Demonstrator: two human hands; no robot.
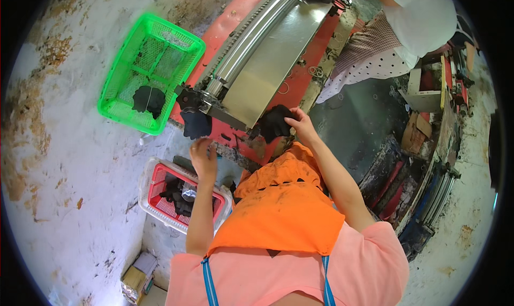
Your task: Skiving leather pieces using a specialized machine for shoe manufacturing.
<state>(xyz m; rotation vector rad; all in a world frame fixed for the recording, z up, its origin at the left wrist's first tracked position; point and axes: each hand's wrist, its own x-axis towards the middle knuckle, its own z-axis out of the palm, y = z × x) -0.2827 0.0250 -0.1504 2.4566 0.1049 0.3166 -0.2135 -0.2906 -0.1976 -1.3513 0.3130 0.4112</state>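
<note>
My right hand grips the edge of a black crumpled soft piece; it lies at the near end of a machine's metal plate. Its material is hard to make out, perhaps cloth or rubber. Lower and to the left, my left hand is raised with its fingers loosely bent and apart, and nothing shows in it. Just above those fingers another black soft piece hangs at the left corner of the machine, below a dark knob. Long shiny rollers run along the plate's left side.
A green plastic basket with a black piece inside stands left of the red machine bed. Below it sits a white-rimmed red basket holding black scraps. Another person in a polka-dot apron stands at the far right. Rubber-band-like rings lie on the bed.
</note>
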